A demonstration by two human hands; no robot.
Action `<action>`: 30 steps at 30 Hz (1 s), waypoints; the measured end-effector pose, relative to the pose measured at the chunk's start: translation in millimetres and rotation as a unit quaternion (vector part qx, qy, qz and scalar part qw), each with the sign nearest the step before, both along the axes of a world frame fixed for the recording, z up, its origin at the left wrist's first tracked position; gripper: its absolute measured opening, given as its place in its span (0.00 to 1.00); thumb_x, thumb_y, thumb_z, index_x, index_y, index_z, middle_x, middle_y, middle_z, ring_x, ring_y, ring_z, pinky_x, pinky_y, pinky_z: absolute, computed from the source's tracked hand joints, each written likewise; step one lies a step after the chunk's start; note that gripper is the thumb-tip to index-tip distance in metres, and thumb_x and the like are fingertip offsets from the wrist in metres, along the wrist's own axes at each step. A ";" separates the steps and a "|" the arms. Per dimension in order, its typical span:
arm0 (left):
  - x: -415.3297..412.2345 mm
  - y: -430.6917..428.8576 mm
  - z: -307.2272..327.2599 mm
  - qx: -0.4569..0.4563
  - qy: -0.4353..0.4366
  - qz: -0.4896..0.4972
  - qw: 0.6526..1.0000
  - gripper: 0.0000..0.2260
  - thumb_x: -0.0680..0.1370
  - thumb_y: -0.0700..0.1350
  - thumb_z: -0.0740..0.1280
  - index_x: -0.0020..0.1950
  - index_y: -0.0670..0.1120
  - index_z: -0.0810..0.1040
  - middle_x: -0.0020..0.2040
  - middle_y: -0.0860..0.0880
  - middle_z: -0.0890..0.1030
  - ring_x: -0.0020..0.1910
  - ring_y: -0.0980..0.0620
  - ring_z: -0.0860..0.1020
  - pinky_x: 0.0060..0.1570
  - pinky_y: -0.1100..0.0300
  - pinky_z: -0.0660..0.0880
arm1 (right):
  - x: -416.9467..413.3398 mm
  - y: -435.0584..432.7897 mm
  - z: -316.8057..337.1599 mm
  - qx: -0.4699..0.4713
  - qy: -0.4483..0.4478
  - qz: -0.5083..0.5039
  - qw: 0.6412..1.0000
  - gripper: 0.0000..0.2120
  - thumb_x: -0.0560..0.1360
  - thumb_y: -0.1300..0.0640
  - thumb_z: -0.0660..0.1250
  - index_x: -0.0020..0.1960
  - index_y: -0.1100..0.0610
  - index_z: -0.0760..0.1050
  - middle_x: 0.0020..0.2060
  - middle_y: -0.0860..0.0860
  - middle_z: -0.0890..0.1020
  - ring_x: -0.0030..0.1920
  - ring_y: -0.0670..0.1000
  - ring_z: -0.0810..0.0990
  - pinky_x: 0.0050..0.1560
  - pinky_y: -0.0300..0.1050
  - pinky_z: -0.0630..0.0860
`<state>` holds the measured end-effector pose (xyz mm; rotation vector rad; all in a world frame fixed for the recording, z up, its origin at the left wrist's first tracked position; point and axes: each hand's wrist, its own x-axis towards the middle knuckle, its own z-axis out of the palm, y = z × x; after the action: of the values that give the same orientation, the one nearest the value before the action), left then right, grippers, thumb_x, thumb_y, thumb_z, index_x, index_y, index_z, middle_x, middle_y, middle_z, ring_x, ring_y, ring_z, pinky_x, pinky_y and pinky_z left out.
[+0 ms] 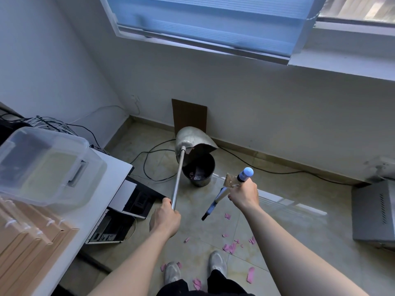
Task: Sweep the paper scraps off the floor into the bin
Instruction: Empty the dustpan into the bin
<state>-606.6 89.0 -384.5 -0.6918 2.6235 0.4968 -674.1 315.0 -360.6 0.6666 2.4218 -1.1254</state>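
Pink paper scraps (229,247) litter the floor (288,210) by the feet; some already lie in the black bin (203,182). The left hand (165,218) grips the pole of the metal dustpan (192,137), which is tipped over the bin: hold the tilt until it empties. The right hand (244,194) grips the broom (218,197).

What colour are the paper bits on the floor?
Pink. The paper scraps show best in the head view.
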 end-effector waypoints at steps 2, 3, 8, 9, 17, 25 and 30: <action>-1.1 2.8 -0.8 -0.002 -0.007 0.007 1.000 0.09 0.78 0.46 0.61 0.58 0.49 0.71 0.47 0.49 0.80 0.41 0.46 0.76 0.37 0.57 0.73 | 1.8 2.1 -2.9 -0.008 0.002 -0.002 1.000 0.08 0.73 0.63 0.57 0.36 0.59 0.69 0.41 0.63 0.83 0.41 0.64 0.81 0.32 0.46 0.71; -1.2 4.2 -1.6 -0.001 -0.014 0.006 1.000 0.09 0.78 0.46 0.61 0.58 0.49 0.71 0.47 0.48 0.80 0.41 0.46 0.76 0.38 0.57 0.73 | 2.5 3.6 -4.8 -0.012 0.001 -0.003 1.000 0.08 0.73 0.62 0.57 0.36 0.59 0.69 0.41 0.63 0.83 0.41 0.64 0.81 0.32 0.46 0.71; 3.3 10.7 -9.5 0.006 -0.021 0.004 1.000 0.08 0.78 0.47 0.61 0.56 0.49 0.72 0.48 0.47 0.80 0.42 0.45 0.77 0.41 0.55 0.76 | 5.4 11.4 -11.2 -0.028 -0.008 -0.010 1.000 0.08 0.74 0.60 0.56 0.38 0.58 0.70 0.40 0.61 0.84 0.43 0.64 0.83 0.28 0.43 0.72; 4.7 12.1 -10.5 0.005 -0.024 -0.002 1.000 0.08 0.78 0.46 0.61 0.57 0.49 0.72 0.49 0.47 0.81 0.41 0.46 0.76 0.41 0.56 0.75 | 5.4 12.6 -12.1 -0.028 -0.011 -0.007 1.000 0.07 0.74 0.60 0.56 0.38 0.58 0.69 0.40 0.60 0.83 0.40 0.63 0.82 0.27 0.42 0.71; 0.3 15.4 -11.2 -0.015 -0.024 -0.018 0.999 0.06 0.79 0.46 0.61 0.55 0.50 0.70 0.47 0.48 0.81 0.41 0.46 0.78 0.35 0.58 0.73 | 3.4 22.5 -15.3 -0.004 -0.017 0.016 1.000 0.07 0.72 0.64 0.55 0.37 0.56 0.65 0.37 0.57 0.78 0.35 0.57 0.72 0.22 0.38 0.63; 4.1 15.9 -38.8 -0.008 -0.030 0.000 1.000 0.06 0.79 0.46 0.60 0.55 0.48 0.71 0.46 0.47 0.80 0.39 0.46 0.75 0.37 0.57 0.72 | 10.2 35.7 -37.9 -0.015 -0.024 -0.011 1.000 0.07 0.71 0.64 0.56 0.40 0.63 0.73 0.40 0.63 0.84 0.28 0.55 0.76 0.29 0.42 0.68; 20.7 16.4 -42.2 0.009 -0.010 0.001 1.000 0.06 0.79 0.46 0.61 0.55 0.50 0.69 0.45 0.47 0.81 0.40 0.45 0.77 0.35 0.56 0.72 | 10.4 32.6 -42.3 -0.006 -0.023 0.003 1.000 0.10 0.71 0.65 0.56 0.43 0.68 0.75 0.36 0.62 0.84 0.28 0.55 0.76 0.30 0.44 0.69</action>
<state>-586.0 105.3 -426.7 -0.6902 2.5966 0.5111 -663.8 347.6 -402.9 0.6723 2.3766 -1.1087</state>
